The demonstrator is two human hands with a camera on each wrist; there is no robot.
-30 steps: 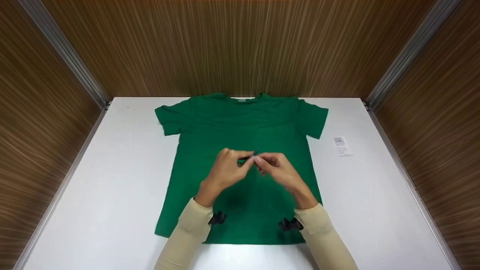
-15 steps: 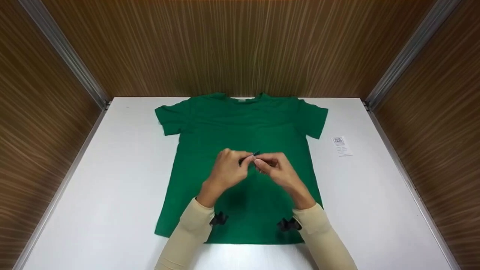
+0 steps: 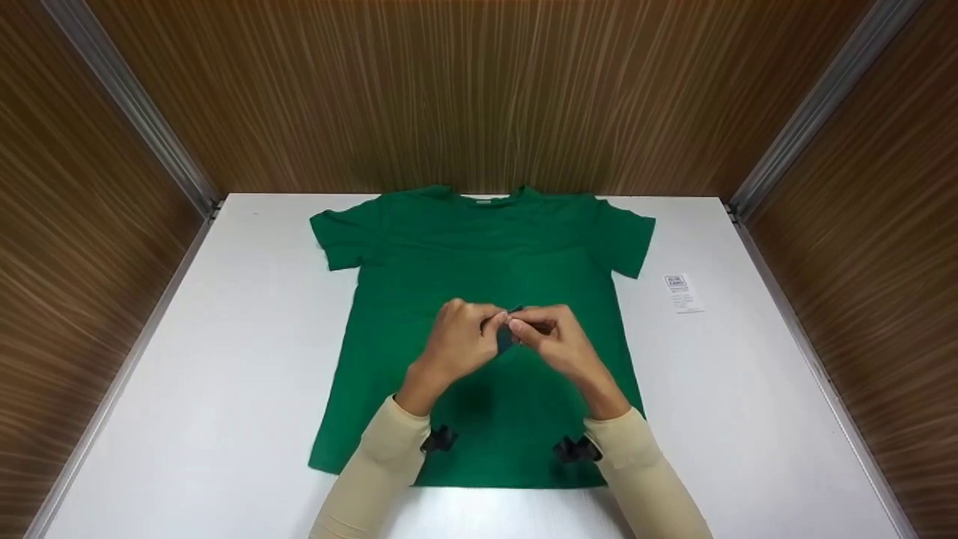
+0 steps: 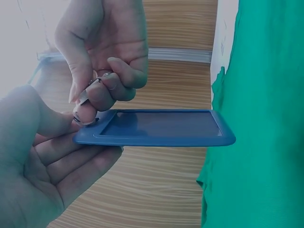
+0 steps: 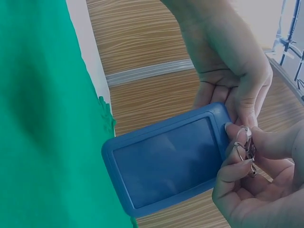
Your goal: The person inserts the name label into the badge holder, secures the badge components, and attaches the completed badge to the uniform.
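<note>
Above a green T-shirt (image 3: 479, 262) spread flat, both hands meet at a blue badge holder (image 5: 164, 156) with a clear window. My left hand (image 3: 460, 337) pinches the holder's slotted end between thumb and fingers; in the left wrist view the badge holder (image 4: 156, 128) sticks out from it, nearly edge-on. My right hand (image 3: 557, 337) pinches a small metal clip with a ring (image 5: 249, 149) at that same end. Whether the clip passes through the slot cannot be told, as the fingertips cover it. In the head view the hands hide most of the holder.
A white printed card (image 3: 682, 293) lies on the white table (image 3: 748, 389) to the right of the shirt. Wood-patterned panels (image 3: 479, 90) with metal corner rails rise behind and on both sides. Black wrist mounts (image 3: 576, 449) sit at the cuffs.
The badge holder has turned slightly between the fingers, so more of its dark face shows below them. The left hand has shifted a little to the right; the right hand has hardly moved.
</note>
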